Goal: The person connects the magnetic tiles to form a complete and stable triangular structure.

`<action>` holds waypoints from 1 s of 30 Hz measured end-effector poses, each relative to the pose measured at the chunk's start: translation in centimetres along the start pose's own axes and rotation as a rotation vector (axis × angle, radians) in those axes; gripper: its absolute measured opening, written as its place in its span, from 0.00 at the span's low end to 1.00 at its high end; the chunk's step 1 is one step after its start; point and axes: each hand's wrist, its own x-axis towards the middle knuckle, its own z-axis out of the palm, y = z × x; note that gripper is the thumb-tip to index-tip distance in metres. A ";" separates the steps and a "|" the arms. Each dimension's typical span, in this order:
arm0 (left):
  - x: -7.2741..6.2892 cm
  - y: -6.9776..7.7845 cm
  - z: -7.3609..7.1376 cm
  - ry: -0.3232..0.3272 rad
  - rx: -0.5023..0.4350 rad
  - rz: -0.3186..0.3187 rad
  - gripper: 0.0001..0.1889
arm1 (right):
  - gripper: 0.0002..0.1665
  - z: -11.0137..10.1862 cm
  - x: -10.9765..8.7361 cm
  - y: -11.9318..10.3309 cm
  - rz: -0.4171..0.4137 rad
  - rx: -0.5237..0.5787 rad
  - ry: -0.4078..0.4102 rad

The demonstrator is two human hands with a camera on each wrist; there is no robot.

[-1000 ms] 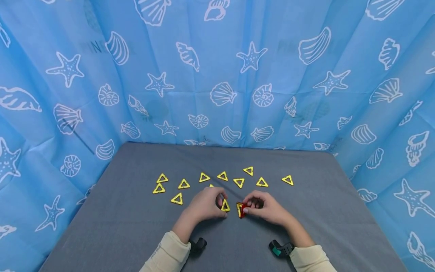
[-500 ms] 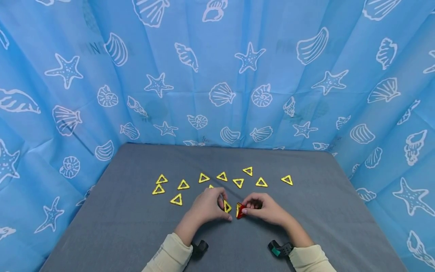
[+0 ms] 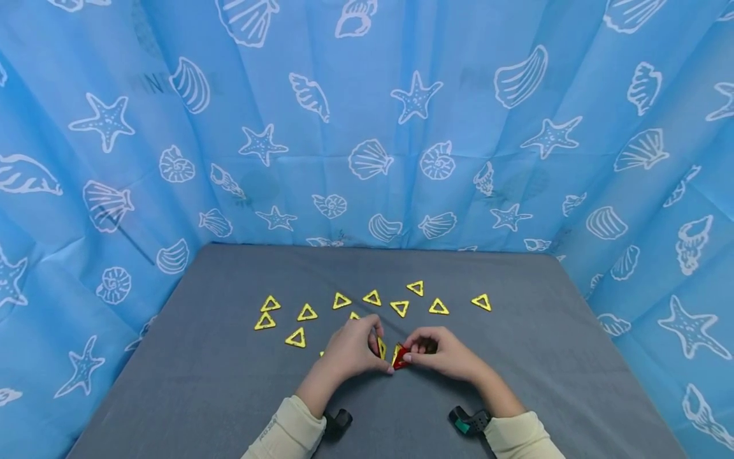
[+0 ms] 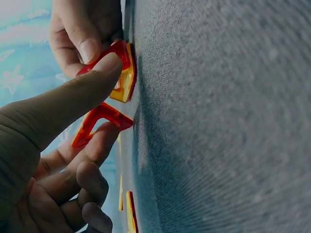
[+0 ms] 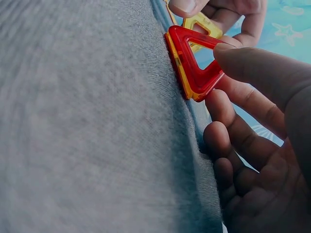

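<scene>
My left hand (image 3: 351, 347) holds a triangular magnetic tile (image 4: 108, 115) with an open centre, red on the face seen in the left wrist view and yellow on the other. Its fingers lie against the tile, while the thumb reaches out past it toward the other hand. With thumb and fingers my right hand (image 3: 444, 352) pinches a red triangular tile (image 5: 210, 73). A yellow triangular tile (image 3: 396, 355) meets that red one along an edge, the pair standing at an angle on the cloth. Only a small gap separates the two hands' pieces.
Several yellow triangular tiles (image 3: 438, 306) lie flat and spread beyond the hands on the grey cloth-covered table (image 3: 229, 395). Some are partly hidden behind the left hand. A blue curtain (image 3: 338, 191) with white shells hangs along the back and sides.
The right hand has moved slightly left with its red and yellow pair, closing the gap. The left hand's tile has turned more edge-on, and the left thumb has reached farther right.
</scene>
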 end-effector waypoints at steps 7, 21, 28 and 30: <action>0.0 0.1 0.1 -0.012 0.010 0.006 0.29 | 0.07 0.2 0.1 0.1 -0.006 -0.011 -0.010; 0.1 0.2 0.2 -0.002 0.016 0.008 0.27 | 0.07 0.1 0.0 -0.3 0.008 -0.029 -0.009; 0.0 0.3 -0.1 -0.036 0.008 -0.009 0.26 | 0.07 0.2 0.0 -0.3 0.008 -0.032 -0.009; -0.1 0.3 -0.1 -0.045 -0.007 0.004 0.25 | 0.07 0.2 0.0 -0.3 0.001 -0.026 -0.011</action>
